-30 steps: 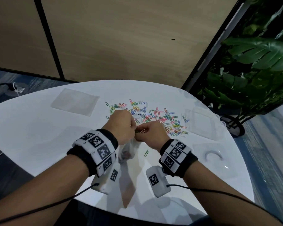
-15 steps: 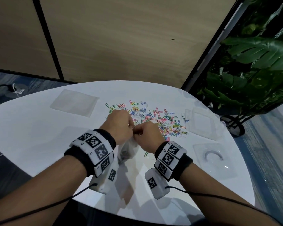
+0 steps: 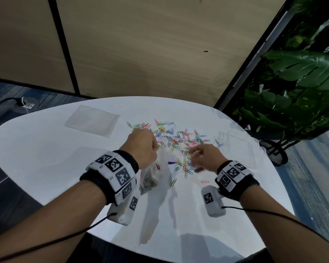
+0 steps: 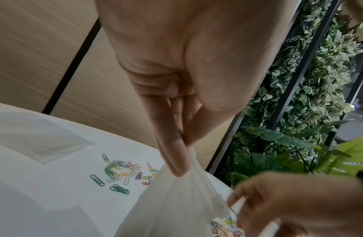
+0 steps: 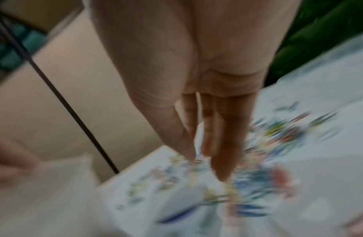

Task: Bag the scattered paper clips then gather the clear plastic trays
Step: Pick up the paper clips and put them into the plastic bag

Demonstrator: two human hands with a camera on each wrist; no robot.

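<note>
The right hand [image 3: 203, 156] has left the bag [image 3: 156, 168] and swings out over the paper clips [image 3: 180, 143] on the table [image 3: 46, 158], fingers loose; the left hand [image 3: 142, 147] keeps its grip pinched on the bag's mouth.

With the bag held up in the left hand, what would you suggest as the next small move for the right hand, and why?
Probably lower the right hand onto the paper clips just beneath it and pinch up a few. The left hand pinches the plastic bag by its top, ready to receive them, and most clips lie loose on the table.
</note>
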